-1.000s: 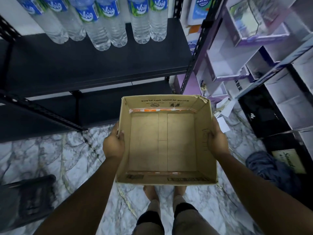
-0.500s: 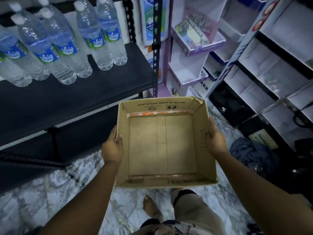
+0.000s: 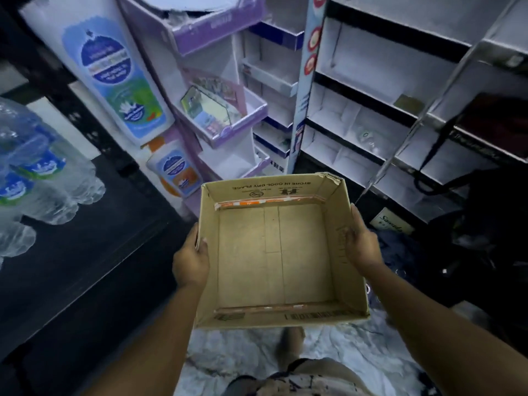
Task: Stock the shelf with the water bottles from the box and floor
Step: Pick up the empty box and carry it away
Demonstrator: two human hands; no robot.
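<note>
I'm looking straight down into the box (image 3: 271, 252) and its floor is bare cardboard with a seam down the middle, orange tape along the far inner edge, print upside down on the far wall. It sits level, mouth up, held above the marble floor (image 3: 243, 358) with one foot showing beneath it. My left hand (image 3: 190, 260) clamps the left wall, thumb hooked over the rim and inside, fingers on the outside. My right hand (image 3: 361, 247) grips the right wall, palm pressed flat to the outside, thumb along the top edge. Both arms reach forward, elbows low. Off to the left the bottles (image 3: 43, 178) stand on the black shelf (image 3: 94, 247), blurred, bases toward me, blue and green labels showing. Ahead is a purple display stand (image 3: 200, 32); one tray (image 3: 228, 121) holds a flat packet. White shelving (image 3: 385, 115) fills the right.
</note>
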